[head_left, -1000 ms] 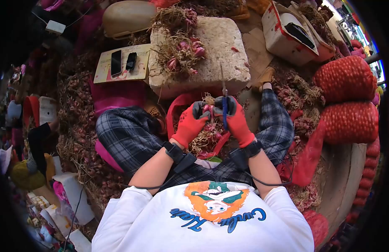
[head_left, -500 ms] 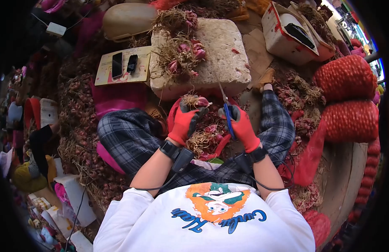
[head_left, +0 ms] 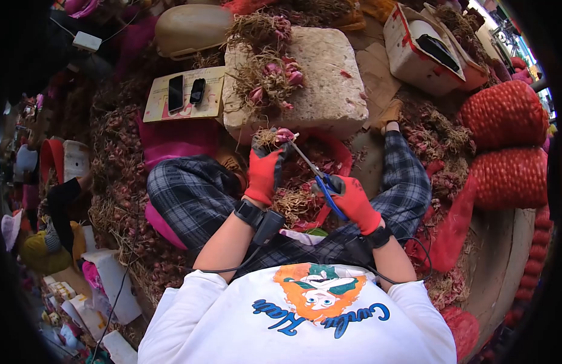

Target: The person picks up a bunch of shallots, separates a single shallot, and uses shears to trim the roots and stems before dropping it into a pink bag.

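Note:
My left hand (head_left: pixel 265 170), in a red glove with dark fingertips, is closed on a small bunch of shallots (head_left: pixel 284 135) with dry roots or stalks hanging to the left. My right hand (head_left: pixel 352 200), gloved the same way, grips blue-handled scissors (head_left: pixel 326 185). Their long blades point up and left, the tips touching or very near the held shallots. A foam block (head_left: pixel 323 79) stands just beyond my hands, with more shallots (head_left: pixel 272 79) and dry stalks along its left side. Below my hands, between my legs, lie loose shallots and trimmings (head_left: pixel 296 203).
Two phones (head_left: pixel 176 93) lie on a yellowish board (head_left: pixel 213 91) left of the block. Filled red net sacks (head_left: pixel 505 112) are stacked at right. Shallots (head_left: pixel 114 158) cover the ground at left. A foam box (head_left: pixel 417 51) stands at back right. A dark sleeve (head_left: pixel 59 209) shows at far left.
My left hand has moved up and away with the shallots. The scissors have swung from nearly upright to a leftward slant, bringing their blades to the shallots. My right hand has shifted slightly down and right.

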The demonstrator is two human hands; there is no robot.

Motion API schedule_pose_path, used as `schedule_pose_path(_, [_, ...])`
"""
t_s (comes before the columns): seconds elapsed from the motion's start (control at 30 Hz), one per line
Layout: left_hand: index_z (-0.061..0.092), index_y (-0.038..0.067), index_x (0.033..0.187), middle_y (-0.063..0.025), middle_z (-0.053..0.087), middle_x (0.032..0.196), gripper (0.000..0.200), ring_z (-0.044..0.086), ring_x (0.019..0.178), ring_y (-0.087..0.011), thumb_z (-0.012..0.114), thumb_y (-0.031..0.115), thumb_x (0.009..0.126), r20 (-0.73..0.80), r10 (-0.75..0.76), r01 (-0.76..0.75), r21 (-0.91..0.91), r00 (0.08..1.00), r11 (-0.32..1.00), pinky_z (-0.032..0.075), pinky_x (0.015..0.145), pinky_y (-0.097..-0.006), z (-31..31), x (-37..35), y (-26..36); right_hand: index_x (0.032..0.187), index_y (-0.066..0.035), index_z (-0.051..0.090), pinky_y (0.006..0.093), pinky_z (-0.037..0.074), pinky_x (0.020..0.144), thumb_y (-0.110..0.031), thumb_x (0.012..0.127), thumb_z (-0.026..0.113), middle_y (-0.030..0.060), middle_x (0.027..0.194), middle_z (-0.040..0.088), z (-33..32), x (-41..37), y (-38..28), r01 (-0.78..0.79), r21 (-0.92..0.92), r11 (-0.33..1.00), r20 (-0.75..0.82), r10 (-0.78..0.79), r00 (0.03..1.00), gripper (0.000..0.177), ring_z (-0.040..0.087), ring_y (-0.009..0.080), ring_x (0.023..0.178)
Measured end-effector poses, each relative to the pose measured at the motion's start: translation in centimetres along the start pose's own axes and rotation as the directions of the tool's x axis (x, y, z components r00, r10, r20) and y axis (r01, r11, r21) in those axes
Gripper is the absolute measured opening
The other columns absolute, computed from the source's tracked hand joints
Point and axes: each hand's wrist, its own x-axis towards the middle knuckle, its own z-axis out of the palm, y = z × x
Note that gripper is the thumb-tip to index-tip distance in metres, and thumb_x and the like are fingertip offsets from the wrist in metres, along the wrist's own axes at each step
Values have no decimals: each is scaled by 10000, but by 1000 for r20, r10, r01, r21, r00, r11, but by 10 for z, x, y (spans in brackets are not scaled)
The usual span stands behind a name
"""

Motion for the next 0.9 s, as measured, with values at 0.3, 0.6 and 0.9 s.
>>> schedule_pose_path(0.3, [476,22,1107,-76,580,1034,270,638,901,-195,612,23,873,-149,-324,340,105,934,934,562,784,-302,34,-17,27,979,-27,647,314,475,639,-212,783,728,108,774,654,1,7,19,27,16,1000,-238,-22,971,281,607,188,658])
schedule_pose_path(0.6, [481,58,1113,-37,580,1007,256,632,888,-155,604,81,889,-33,-366,364,222,930,904,551,794,-300,29,-19,25,1042,-13,618,290,487,744,-106,777,709,96,885,665,-14,23,-10,190,25,982,-288,-174,942,296,620,147,787])
schedule_pose_path(0.9, [551,29,1084,-20,616,979,245,614,848,-123,618,7,849,-1,-281,263,360,960,895,527,769,-271,24,-21,5,1095,-4,598,284,486,763,-73,790,701,79,951,660,0,48,-10,290,72,954,-269,-261,927,329,605,124,848])
